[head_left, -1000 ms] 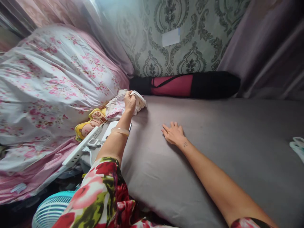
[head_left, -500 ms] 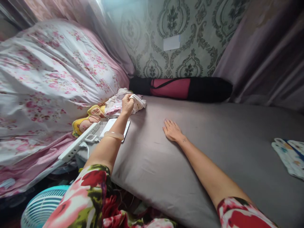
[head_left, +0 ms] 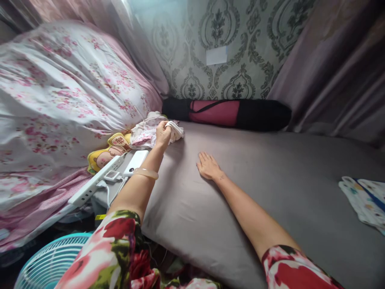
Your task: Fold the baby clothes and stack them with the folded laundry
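Patterned wall [head_left: 192, 40]; pinkish curtain [head_left: 141, 60] left of wall, darker curtain [head_left: 327, 76] right of wall; pale light [head_left: 153, 6] at wall's upper left.

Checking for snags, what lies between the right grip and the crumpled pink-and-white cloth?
The head view shows only bare grey bed sheet, with a soft shadow on it, between the right grip and the crumpled pink-and-white cloth.

Count shows two hands [head_left: 163, 133] [head_left: 208, 165], one bangle [head_left: 146, 173], one cloth bundle [head_left: 144, 130], one power strip [head_left: 94, 181], one yellow cushion [head_left: 105, 155], one black-and-pink bag [head_left: 216, 112].
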{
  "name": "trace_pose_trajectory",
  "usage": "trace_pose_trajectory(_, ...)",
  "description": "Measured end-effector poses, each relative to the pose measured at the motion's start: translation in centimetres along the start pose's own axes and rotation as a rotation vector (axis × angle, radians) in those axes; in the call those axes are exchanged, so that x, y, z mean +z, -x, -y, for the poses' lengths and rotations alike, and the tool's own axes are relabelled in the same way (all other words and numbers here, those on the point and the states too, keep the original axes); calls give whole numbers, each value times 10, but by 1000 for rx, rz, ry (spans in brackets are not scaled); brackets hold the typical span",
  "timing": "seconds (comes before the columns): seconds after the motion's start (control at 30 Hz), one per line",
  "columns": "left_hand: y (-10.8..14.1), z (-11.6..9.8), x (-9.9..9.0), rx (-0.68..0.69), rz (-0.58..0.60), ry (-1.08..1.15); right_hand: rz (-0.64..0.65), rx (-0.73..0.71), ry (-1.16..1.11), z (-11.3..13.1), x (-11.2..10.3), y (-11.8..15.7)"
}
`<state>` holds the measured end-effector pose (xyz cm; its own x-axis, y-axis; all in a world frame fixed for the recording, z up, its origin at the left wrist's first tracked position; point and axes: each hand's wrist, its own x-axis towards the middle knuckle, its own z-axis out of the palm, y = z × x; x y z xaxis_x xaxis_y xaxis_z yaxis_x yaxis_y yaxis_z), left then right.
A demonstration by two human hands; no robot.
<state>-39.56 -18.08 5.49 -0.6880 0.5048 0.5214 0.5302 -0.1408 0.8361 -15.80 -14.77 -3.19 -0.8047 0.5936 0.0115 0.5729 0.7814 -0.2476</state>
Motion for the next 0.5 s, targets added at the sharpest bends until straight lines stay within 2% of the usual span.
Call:
trace_pose_trajectory(0.27, 2, -10, -3, 14, -6, -1, 21, -108, 40, 5, -4, 9)
trace_pose_trajectory(0.5, 5, -37, -1, 29, 9, 82, 38, -222, -46, 14, -4, 62)
